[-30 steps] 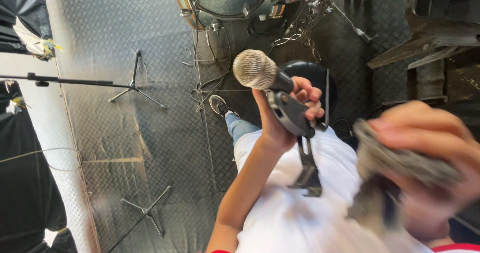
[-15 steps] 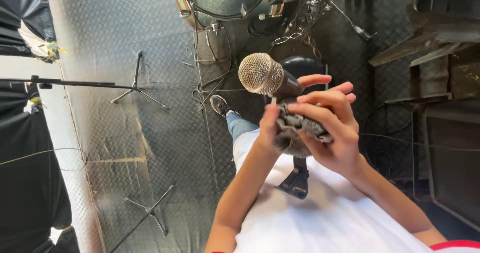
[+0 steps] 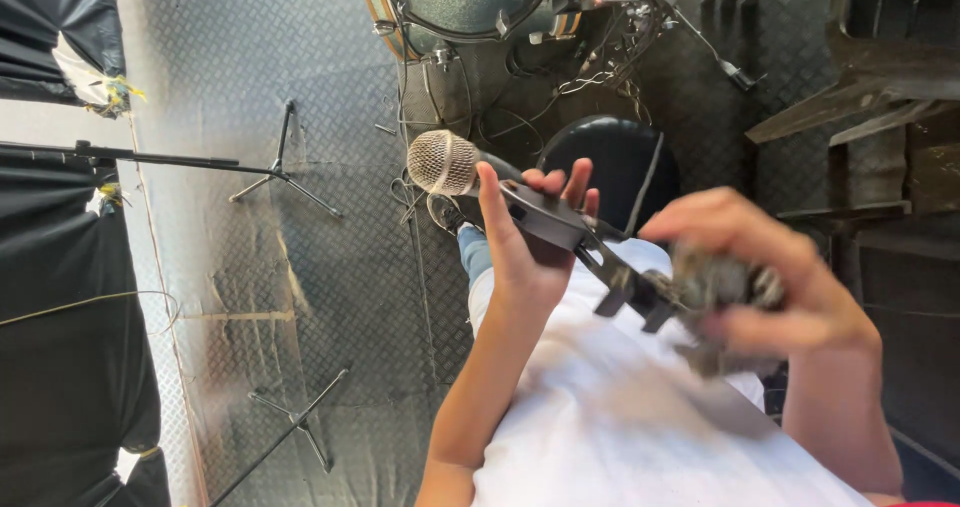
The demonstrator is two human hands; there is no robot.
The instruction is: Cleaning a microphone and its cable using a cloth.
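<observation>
Head view: microphone (image 3: 445,163) in left hand (image 3: 528,252), right hand (image 3: 765,282) beside.

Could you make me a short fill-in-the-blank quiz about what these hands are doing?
1. The left hand grips a microphone with a round ____ mesh head.
2. The blurred right hand holds a crumpled grey ____ at the microphone's clip.
3. Behind the hands stands a round black ____.
4. The floor is patterned ____ plate.

Missing words: silver; cloth; stool; metal
</observation>
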